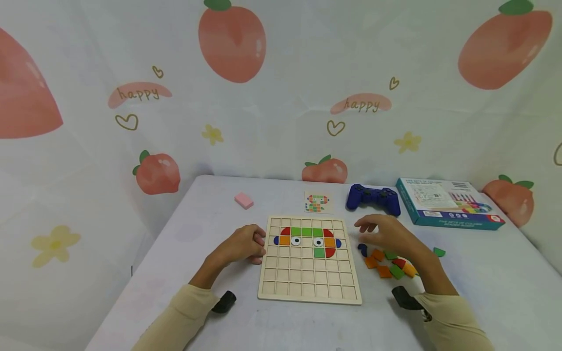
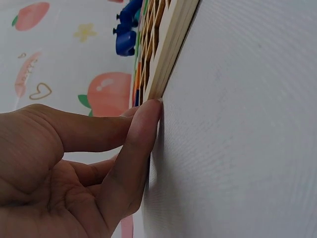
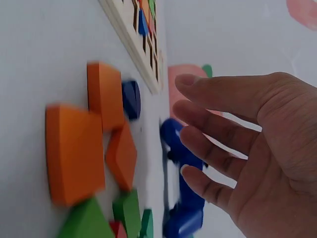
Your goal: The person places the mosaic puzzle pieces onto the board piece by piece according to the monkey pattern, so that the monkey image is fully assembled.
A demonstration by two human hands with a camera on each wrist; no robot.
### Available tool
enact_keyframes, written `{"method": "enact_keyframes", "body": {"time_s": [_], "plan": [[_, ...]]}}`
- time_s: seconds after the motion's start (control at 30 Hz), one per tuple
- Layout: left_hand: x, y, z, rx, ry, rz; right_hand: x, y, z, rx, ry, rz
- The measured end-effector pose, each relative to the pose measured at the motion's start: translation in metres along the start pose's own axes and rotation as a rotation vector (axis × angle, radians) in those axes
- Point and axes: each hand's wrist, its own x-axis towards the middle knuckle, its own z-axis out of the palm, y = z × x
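Note:
A wooden grid board (image 1: 303,285) lies flat on the table, with red, green, orange and blue pieces and two eye pieces set in its upper cells. My left hand (image 1: 243,243) is at the board's left edge; in the left wrist view, its thumb and forefinger pinch the rim. Past the board's right side, my right hand (image 1: 388,234) hovers with loosely bent fingers and nothing between them. Below that hand are loose orange tiles (image 3: 74,153), green tiles (image 1: 396,271) and a dark blue piece (image 1: 362,249). My right forearm partly hides this pile.
Behind the board lies a small picture card (image 1: 318,202) with a matching coloured pattern. A blue game controller (image 1: 373,197) and a flat game box (image 1: 448,202) are at the back right. A pink block (image 1: 243,200) sits at the back left. One green piece (image 1: 439,252) lies farther right.

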Motion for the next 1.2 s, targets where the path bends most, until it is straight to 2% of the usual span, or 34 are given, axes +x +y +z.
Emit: {"method": "enact_keyframes", "body": {"time_s": [0.27, 0.47, 0.67, 0.9, 1.2], "plan": [[0.001, 0.000, 0.000, -0.015, -0.016, 0.001, -0.009, 0.025, -0.010, 0.005, 0.015, 0.058], [0.002, 0.000, 0.000, -0.013, -0.017, 0.000, -0.014, 0.037, -0.019, -0.011, 0.008, 0.063], [0.003, -0.001, 0.000, -0.006, -0.015, 0.001, -0.016, 0.048, -0.024, -0.012, -0.013, 0.121], [0.002, -0.001, 0.000, 0.008, -0.005, 0.009, -0.022, 0.055, -0.031, -0.001, -0.016, 0.173], [0.000, 0.000, -0.001, 0.017, -0.006, 0.021, -0.025, 0.059, -0.036, 0.002, -0.066, 0.185]]}}
